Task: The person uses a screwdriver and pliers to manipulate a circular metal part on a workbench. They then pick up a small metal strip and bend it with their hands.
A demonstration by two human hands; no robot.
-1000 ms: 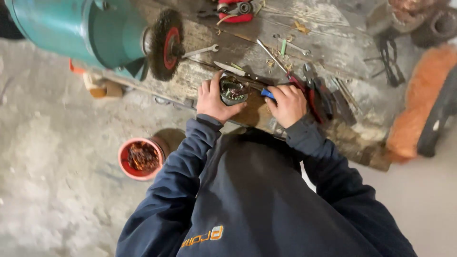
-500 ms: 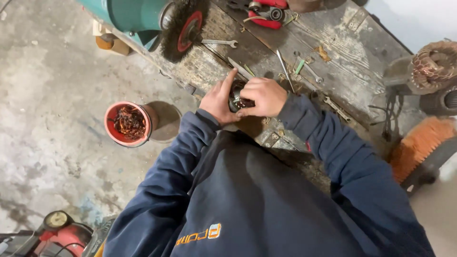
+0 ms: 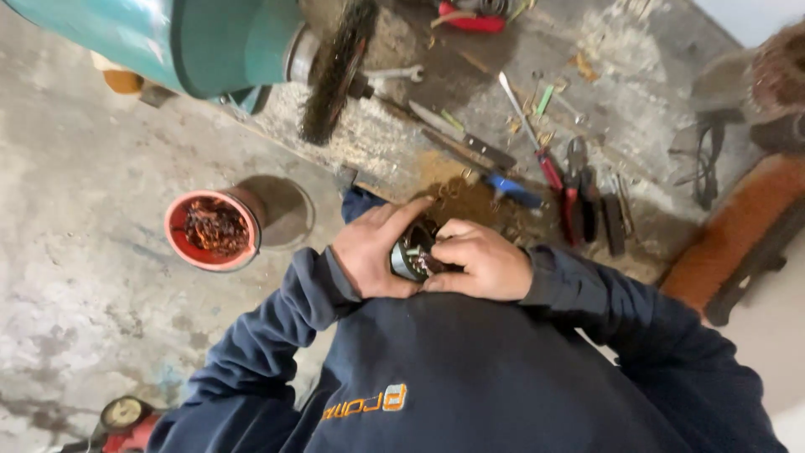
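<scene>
Both my hands hold a small round metal motor part (image 3: 412, 252) with dark windings, close against my chest. My left hand (image 3: 369, 252) wraps its left side with the index finger laid over the top. My right hand (image 3: 480, 262) grips its right side, fingers curled into the opening. My dark blue sleeves fill the lower frame. Just beyond my hands lies a blue-handled tool (image 3: 513, 190) on the workbench (image 3: 646, 75).
A teal bench grinder (image 3: 210, 42) with a wire wheel (image 3: 337, 71) stands at the bench's left end. Screwdrivers, red-handled pliers (image 3: 574, 197) and wrenches lie scattered on the bench. A red bucket of copper scrap (image 3: 211, 228) sits on the concrete floor at left.
My right hand left the blue-handled tool on the bench and joined the left on the round part. Both hands drew it off the bench toward my chest.
</scene>
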